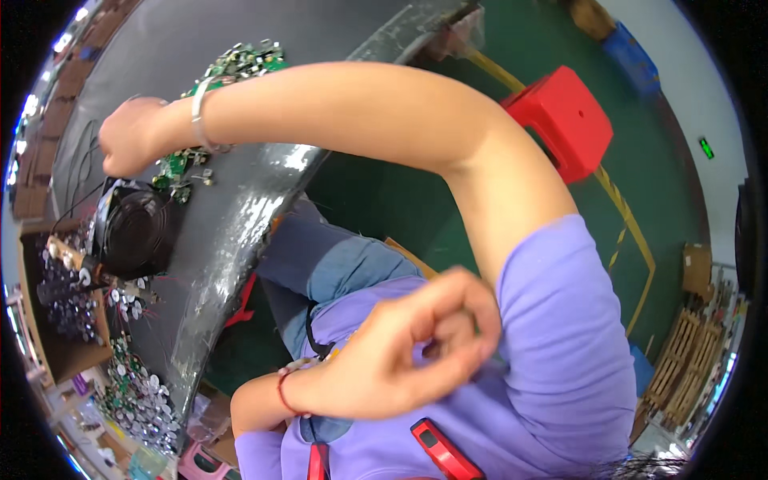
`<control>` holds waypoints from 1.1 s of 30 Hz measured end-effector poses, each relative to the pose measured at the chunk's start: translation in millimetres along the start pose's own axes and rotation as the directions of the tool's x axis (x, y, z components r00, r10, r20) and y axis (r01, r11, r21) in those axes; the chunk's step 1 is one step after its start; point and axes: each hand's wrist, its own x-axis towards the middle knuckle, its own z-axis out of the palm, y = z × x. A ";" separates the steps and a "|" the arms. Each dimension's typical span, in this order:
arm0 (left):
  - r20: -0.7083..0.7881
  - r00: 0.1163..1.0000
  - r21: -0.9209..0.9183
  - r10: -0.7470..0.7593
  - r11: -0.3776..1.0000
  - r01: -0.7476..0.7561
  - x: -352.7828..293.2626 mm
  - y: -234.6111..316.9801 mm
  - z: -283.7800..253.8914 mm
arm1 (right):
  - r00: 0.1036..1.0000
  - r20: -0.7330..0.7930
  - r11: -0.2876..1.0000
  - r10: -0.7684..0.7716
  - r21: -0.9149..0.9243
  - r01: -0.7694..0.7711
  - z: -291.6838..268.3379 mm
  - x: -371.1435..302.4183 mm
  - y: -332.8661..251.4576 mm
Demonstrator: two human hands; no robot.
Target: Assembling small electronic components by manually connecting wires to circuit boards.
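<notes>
My right hand (132, 136), with a silver bangle at its wrist, reaches across the dark grey table (328, 32). Its fingers are curled closed, and whatever they may hold is hidden. Right beside it stands a round black fan (134, 228). Small green circuit boards (240, 62) lie in a heap beyond my forearm, and more boards (178, 172) show under the wrist. My left hand (400, 344), a red string round its wrist, is raised in front of my torso. Its thumb and fingers curl together; I cannot make out what is between them.
A cardboard box (76, 364) with small parts sits left of the fan. Below it spreads a pile of round silver parts and boards (140, 392). The table's edge is wrapped in shiny film (240, 232). A red stool (564, 124) stands on the green floor.
</notes>
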 end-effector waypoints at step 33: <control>0.131 0.682 -0.268 0.720 0.688 -0.675 -38.4 -6.1 7.6 | 0.922 0.388 0.987 0.004 -0.147 0.058 14.9 -8.7 5.1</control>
